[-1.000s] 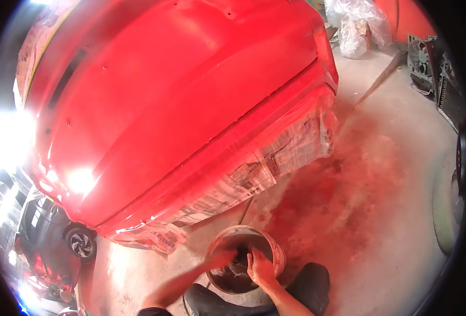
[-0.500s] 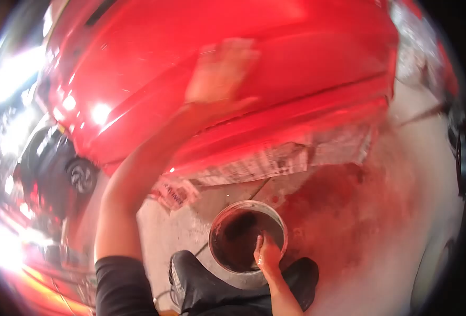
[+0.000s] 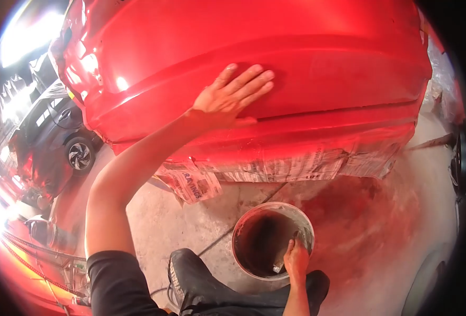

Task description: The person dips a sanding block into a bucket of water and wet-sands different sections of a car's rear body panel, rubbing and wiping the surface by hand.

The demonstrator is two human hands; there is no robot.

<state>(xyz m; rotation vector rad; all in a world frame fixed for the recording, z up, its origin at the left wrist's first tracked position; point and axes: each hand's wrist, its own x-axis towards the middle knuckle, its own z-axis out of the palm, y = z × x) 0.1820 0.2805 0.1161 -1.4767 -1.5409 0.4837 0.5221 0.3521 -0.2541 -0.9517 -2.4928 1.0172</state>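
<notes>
My left hand [image 3: 235,96] lies flat on the red car body panel [image 3: 322,79], its fingers stretched out and slightly apart. Below the panel, a round bucket [image 3: 236,259] with dark, murky liquid stands on the floor between my knees. Inside its right rim is my right hand [image 3: 297,257], fingers curled and thumb up. A small pale patch shows by those fingers, but what they hold is too unclear to name. Printed newspaper [image 3: 291,164] covers the lower edge of the panel.
A dark car with a spoked wheel [image 3: 80,154] stands at the left. Red stains [image 3: 348,226] mark the concrete floor right of the bucket. A dark cable [image 3: 215,241] runs across the floor, and clear plastic sheeting [image 3: 441,79] hangs at the far right.
The left hand, blurred by motion before, now shows sharply on the panel with its fingers extended. My right hand stays at the bucket's right side. The whole view has shifted.
</notes>
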